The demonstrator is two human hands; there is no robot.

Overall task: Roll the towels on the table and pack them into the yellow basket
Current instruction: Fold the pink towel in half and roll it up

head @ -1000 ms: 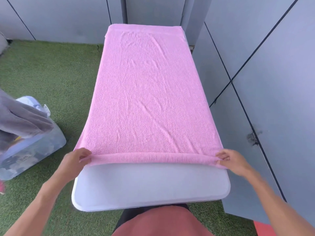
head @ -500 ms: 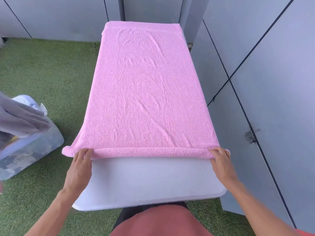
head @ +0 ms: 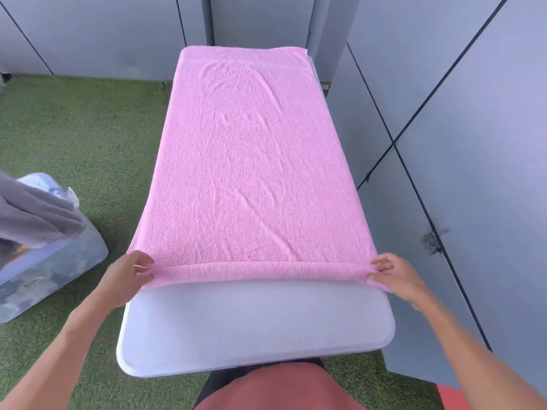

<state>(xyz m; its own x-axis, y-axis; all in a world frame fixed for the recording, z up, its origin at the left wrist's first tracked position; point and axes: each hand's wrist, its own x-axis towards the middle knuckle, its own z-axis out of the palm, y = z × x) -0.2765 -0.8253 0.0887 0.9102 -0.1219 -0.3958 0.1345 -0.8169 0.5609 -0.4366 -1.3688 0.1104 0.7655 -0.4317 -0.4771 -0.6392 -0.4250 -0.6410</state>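
As both hands (head: 124, 279) (head: 395, 276) pinch, towel (head: 251, 173) roll between

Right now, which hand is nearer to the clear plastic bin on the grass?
Left. The left hand grips the towel roll's end on the clear plastic bin's side; the right hand grips the opposite end.

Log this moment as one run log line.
stage: rolling started | left hand: pinches roll end | right hand: pinches roll end | pink towel: mostly flat on white table | basket: not visible
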